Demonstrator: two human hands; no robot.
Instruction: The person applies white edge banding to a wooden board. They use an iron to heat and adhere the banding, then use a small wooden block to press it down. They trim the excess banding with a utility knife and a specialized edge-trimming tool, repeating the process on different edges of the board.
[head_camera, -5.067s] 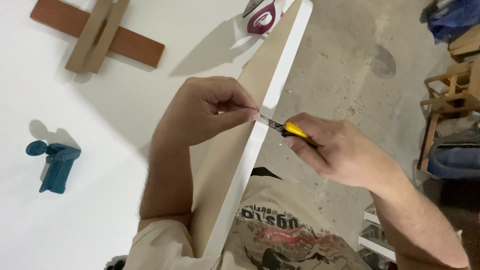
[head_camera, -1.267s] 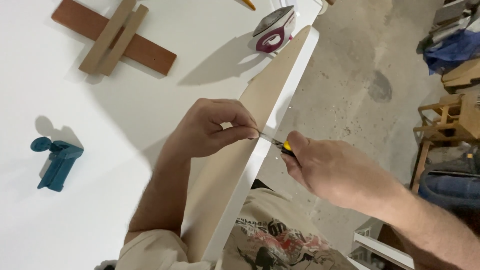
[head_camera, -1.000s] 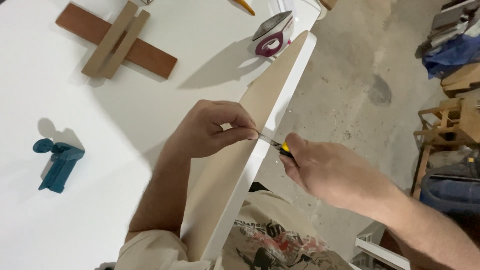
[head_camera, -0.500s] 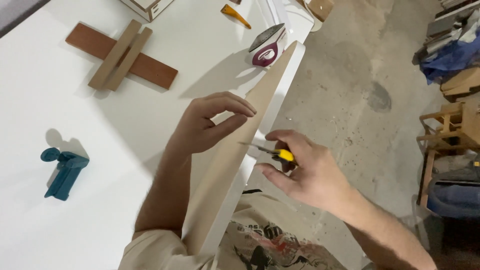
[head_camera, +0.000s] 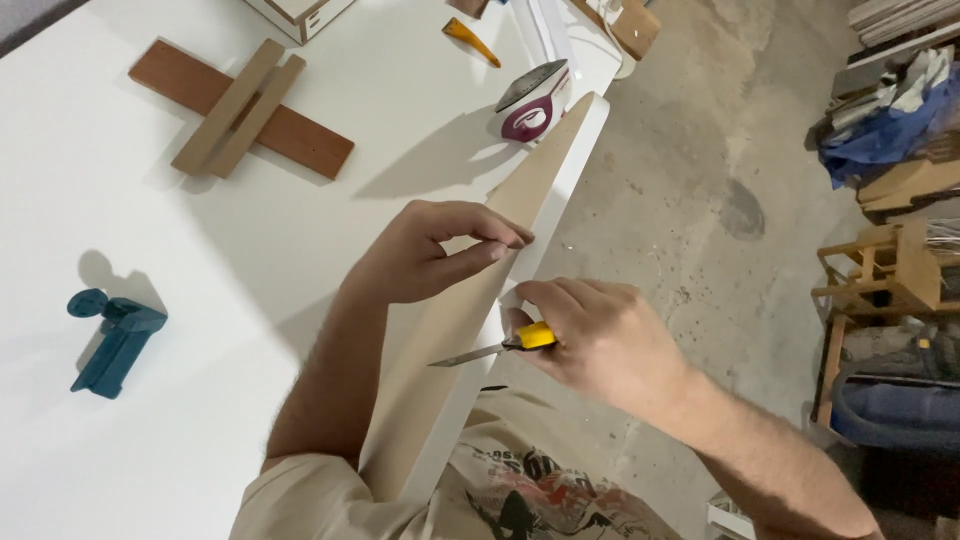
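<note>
A long board stands on its edge at the rim of the white table, its bare brown top edge up and a white face toward the floor. My left hand pinches the board's top edge with thumb and fingers. My right hand grips a yellow-handled utility knife. The knife's blade points left across the board's edge, a little below my left hand.
On the table lie a brown wooden cross of slats, a teal clamp-like tool, a maroon and white clothes iron and an orange piece. Wooden stools and blue bundles stand on the concrete floor at right.
My right hand has pulled the knife back from my left hand's fingertips and down along the board. The blade now shows in full. The view has shifted slightly.
</note>
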